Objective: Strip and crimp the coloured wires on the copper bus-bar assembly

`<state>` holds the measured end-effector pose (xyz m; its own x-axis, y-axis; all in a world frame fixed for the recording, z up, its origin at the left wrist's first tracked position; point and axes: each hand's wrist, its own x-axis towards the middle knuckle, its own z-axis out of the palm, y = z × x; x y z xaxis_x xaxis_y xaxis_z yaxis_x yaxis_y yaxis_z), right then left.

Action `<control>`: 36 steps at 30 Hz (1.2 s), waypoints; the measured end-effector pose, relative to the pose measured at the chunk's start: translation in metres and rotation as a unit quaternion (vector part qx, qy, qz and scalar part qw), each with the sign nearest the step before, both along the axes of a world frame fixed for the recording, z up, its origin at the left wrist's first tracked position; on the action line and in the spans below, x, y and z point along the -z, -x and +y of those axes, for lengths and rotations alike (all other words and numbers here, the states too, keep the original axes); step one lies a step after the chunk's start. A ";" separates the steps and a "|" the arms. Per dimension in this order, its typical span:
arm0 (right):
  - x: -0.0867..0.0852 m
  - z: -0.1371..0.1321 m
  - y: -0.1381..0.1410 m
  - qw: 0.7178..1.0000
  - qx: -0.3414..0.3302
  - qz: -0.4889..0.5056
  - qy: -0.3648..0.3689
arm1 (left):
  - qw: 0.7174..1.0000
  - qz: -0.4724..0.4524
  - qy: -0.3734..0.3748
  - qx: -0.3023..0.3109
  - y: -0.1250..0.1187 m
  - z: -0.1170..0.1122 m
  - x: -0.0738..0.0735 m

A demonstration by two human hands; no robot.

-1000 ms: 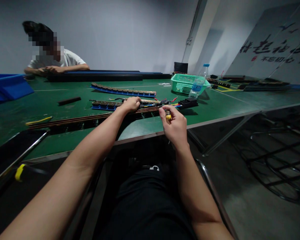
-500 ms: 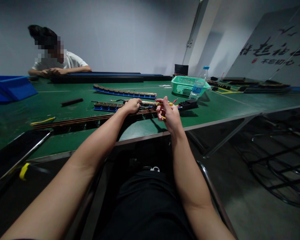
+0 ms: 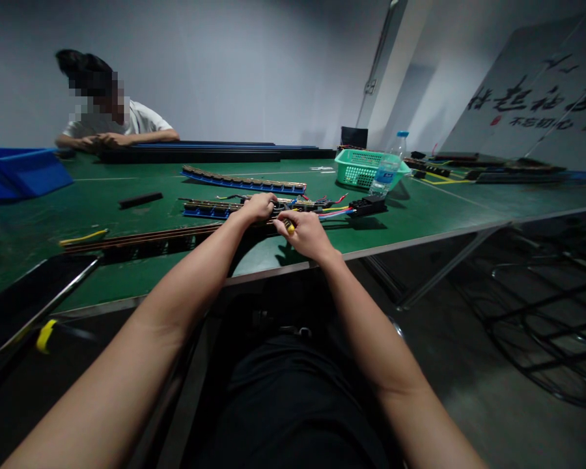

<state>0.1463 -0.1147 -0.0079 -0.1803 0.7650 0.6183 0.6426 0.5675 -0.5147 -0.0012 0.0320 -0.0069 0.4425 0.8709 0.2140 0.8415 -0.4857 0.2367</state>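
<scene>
My left hand (image 3: 260,207) is closed at the middle of a blue-based strip with brass-coloured rails (image 3: 208,210). Its fingertips press at the strip's wires, and exactly what they pinch is partly hidden. Just to the right, my right hand (image 3: 305,233) is curled around a small hand tool with a yellow-and-black handle (image 3: 289,226); the tool's working end cannot be made out. Coloured wires (image 3: 334,212) run from the strip to a black connector block (image 3: 368,205). Nearer me lies a long strip with copper-coloured rails (image 3: 146,240), passing under my hands.
Another blue strip (image 3: 244,182) lies behind. A green basket (image 3: 356,170) and a water bottle (image 3: 385,174) stand back right, a blue bin (image 3: 19,174) at left. A phone-like black slab (image 3: 34,293) lies front left. A co-worker (image 3: 122,127) sits across the green table (image 3: 420,218).
My right hand has moved left and slightly down, towards my left hand, turning the yellow-handled tool with it. The coloured wires by the connector now show. My left hand has stayed in place.
</scene>
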 end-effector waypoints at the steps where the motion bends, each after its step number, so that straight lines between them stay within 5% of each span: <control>1: 0.000 0.000 0.000 1.000 0.007 0.027 0.005 | 1.000 0.000 0.005 -0.007 0.000 -0.001 0.000; 3: -0.002 0.001 -0.001 0.988 0.025 0.148 0.031 | 1.000 0.000 0.012 -0.016 -0.001 -0.003 -0.001; 6: -0.007 0.003 -0.009 0.932 0.013 0.349 0.099 | 1.000 -0.004 0.011 -0.015 -0.001 -0.005 -0.002; 9: -0.020 0.004 -0.016 0.901 -0.022 0.422 0.094 | 1.000 -0.005 0.011 -0.013 0.000 -0.006 -0.002; 12: -0.035 0.007 -0.020 0.894 -0.043 0.435 0.097 | 1.000 -0.004 0.008 -0.007 0.001 -0.006 -0.002; 21: -0.058 0.033 -0.019 0.872 -0.004 0.407 0.273 | 1.000 0.003 0.001 0.002 0.002 -0.005 -0.001; 30: -0.067 0.041 -0.023 0.889 0.006 0.332 0.316 | 1.000 0.006 -0.008 0.002 0.001 0.000 0.003; 36: -0.070 0.047 -0.041 0.841 -0.032 0.389 0.375 | 1.000 0.008 -0.007 0.003 0.002 0.001 0.003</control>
<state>0.1878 -0.0673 0.0623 -0.0007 0.9965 -0.0841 -0.0745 -0.0839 -0.9937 -0.0032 0.0326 -0.0097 0.4509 0.8651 0.2195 0.8425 -0.4938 0.2155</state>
